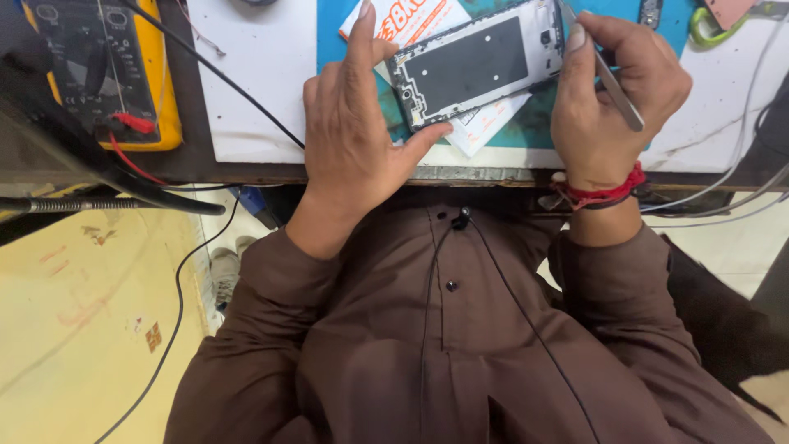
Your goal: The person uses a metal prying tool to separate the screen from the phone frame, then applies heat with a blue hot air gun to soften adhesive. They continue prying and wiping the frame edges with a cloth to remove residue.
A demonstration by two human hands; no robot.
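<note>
Left hand pins opened phone frame by its edges, upper centre on teal mat. Right hand pinches tweezers. Frame looks light, thin, fragile: grip edges only.

White-orange packet under phone frame.

phone frame: silvery metal rim, matt black inner panel | tweezers: smooth, shiny steel | work mat: matt teal, scuffed | card: glossy printed paper | multimeter: yellow rubbery casing, glossy black plastic face | wrist thread: red cloth | shirt: brown matt woven cloth
</note>
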